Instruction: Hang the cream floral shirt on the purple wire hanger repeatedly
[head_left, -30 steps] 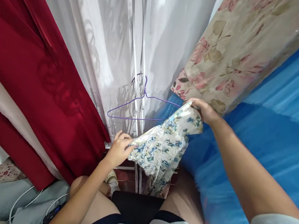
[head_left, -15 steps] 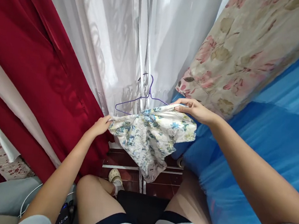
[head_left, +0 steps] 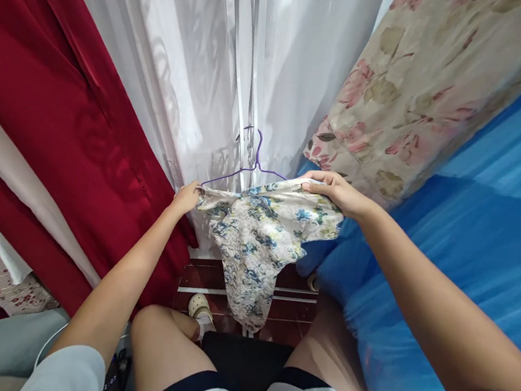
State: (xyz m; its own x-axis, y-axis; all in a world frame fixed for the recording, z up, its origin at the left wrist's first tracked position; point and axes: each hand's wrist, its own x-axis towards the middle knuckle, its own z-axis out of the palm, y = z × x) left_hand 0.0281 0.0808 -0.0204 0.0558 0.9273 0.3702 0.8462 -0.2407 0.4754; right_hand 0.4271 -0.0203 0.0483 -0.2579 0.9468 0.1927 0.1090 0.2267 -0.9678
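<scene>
White floral cloth (head_left: 255, 239) hangs before the purple hanger (head_left: 258, 151), left hand (head_left: 187, 198) pinching its top left corner, right hand (head_left: 334, 190) its top edge, hands apart. Lower end dangles between the knees (head_left: 149, 324); red drape (head_left: 123, 161) close left, blue fabric (head_left: 460, 262) close right. Device screen (head_left: 113, 383) partly hidden, "2:07" readable.

The floral garment (head_left: 261, 227), stretched between the left hand (head_left: 187, 198) and the right hand (head_left: 331, 190), blocks the lower part of the purple hanger (head_left: 256, 167); its hook is open from above, white drapes (head_left: 314, 57) behind it. Red fabric (head_left: 84, 131) bounds the left, blue fabric (head_left: 460, 256) the right, and free space lies over the floor (head_left: 287, 331) either side of the garment's narrow lower end
</scene>
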